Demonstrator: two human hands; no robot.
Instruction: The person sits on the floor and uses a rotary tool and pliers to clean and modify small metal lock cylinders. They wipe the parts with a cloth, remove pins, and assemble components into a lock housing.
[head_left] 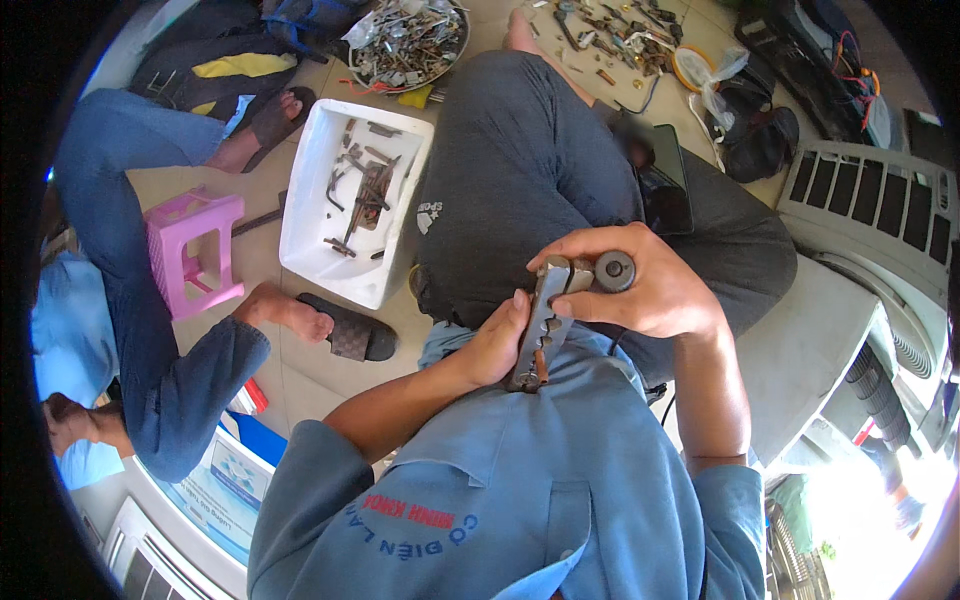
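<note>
A metal flaring bar with a row of holes is held upright in front of my blue shirt. My left hand is closed around its left side, thumb along the edge. The fingers and thumb of my right hand close on its upper end. A round dark grey knob with a hole in its face sits at that end, against my right fingers. A short copper tube sticks out near the bar's lower end. Part of the bar's upper end is hidden behind my fingers.
Left of my legs stands a white foam box with metal pieces. Beyond are a basin of small hardware and loose tools. A phone lies on my leg. A pink stool and another person's legs are left.
</note>
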